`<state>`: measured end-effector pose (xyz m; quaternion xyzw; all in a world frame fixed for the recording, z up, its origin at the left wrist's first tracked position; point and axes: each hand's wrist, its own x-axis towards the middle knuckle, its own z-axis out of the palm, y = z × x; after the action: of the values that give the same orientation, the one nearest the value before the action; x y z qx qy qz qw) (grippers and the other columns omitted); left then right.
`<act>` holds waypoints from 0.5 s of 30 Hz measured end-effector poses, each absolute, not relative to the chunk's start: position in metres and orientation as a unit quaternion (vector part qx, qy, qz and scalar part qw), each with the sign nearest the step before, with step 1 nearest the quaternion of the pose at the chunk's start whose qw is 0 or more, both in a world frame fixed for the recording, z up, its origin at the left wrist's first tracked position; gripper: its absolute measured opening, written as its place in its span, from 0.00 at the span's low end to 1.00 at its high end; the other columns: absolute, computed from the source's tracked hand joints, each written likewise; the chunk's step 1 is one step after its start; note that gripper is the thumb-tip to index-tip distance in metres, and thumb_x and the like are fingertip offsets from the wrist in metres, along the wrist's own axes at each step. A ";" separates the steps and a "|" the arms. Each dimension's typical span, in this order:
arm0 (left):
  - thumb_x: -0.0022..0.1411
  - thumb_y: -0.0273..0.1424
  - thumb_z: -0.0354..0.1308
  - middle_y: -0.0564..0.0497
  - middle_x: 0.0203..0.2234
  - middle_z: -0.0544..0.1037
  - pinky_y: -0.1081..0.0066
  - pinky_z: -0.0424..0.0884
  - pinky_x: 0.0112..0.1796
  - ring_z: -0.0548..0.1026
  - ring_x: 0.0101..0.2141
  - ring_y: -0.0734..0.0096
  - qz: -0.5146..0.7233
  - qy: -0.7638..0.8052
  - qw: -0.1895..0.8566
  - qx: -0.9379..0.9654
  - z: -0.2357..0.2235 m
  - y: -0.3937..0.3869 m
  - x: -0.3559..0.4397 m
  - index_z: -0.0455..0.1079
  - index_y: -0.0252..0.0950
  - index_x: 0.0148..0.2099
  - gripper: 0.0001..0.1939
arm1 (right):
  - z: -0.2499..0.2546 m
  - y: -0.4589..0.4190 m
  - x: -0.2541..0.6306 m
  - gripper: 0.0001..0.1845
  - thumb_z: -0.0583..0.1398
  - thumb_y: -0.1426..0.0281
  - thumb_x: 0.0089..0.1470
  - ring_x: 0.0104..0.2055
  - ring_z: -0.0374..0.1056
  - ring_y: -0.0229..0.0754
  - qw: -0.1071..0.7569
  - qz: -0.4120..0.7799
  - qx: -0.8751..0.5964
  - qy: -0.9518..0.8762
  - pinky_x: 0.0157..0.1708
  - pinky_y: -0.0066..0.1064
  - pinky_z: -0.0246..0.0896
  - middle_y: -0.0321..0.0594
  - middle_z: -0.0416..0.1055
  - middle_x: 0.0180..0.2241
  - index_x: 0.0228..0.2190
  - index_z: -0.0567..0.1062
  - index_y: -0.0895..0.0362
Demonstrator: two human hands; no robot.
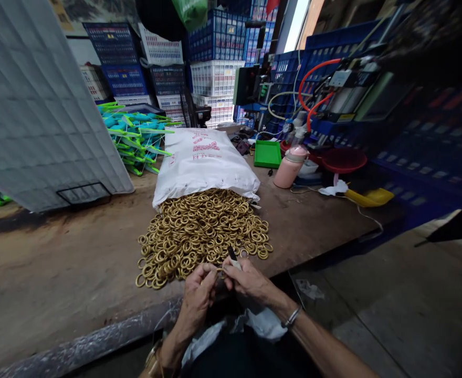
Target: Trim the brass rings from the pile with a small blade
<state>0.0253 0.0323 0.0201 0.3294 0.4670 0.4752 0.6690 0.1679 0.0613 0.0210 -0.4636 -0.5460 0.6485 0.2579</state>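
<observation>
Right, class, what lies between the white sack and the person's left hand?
In the head view, a heap of gold-coloured rings lies between the white sack and the left hand.

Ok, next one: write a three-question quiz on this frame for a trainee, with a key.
1. Which hand holds the black-tipped tool: the left hand or the right hand?
2. True or false: in the picture, the pink bottle is right of the green tray.
3. Fill in: brass-coloured rings lie heaped at the near end of the ____ sack.

Key: 1. the right hand; 2. true; 3. white.
</observation>
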 end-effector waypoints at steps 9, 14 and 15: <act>0.52 0.44 0.55 0.60 0.13 0.61 0.81 0.47 0.14 0.52 0.12 0.85 0.424 0.479 0.685 0.349 0.013 0.031 0.026 0.61 0.35 0.26 0.17 | 0.012 0.067 0.160 0.10 0.53 0.66 0.49 0.22 0.50 0.31 0.299 0.513 -0.506 -0.626 0.22 0.22 0.46 0.28 0.55 0.18 0.21 0.62 0.57; 0.53 0.44 0.53 0.61 0.15 0.60 0.81 0.46 0.14 0.51 0.12 0.86 0.420 0.461 0.708 0.332 0.006 0.030 0.025 0.59 0.36 0.27 0.16 | 0.014 0.067 0.159 0.08 0.52 0.68 0.50 0.24 0.52 0.31 0.312 0.520 -0.492 -0.625 0.25 0.22 0.49 0.29 0.56 0.20 0.22 0.63 0.57; 0.53 0.44 0.54 0.60 0.15 0.60 0.81 0.46 0.14 0.51 0.13 0.86 0.424 0.456 0.709 0.331 0.006 0.030 0.025 0.60 0.36 0.28 0.16 | 0.014 0.067 0.159 0.08 0.51 0.68 0.50 0.24 0.53 0.32 0.315 0.526 -0.488 -0.622 0.26 0.22 0.50 0.29 0.57 0.21 0.23 0.63 0.57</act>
<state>0.0252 0.0297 0.0062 0.3308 0.4564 0.4244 0.7086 0.1589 0.0670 0.0144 -0.4876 -0.6216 0.5261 0.3148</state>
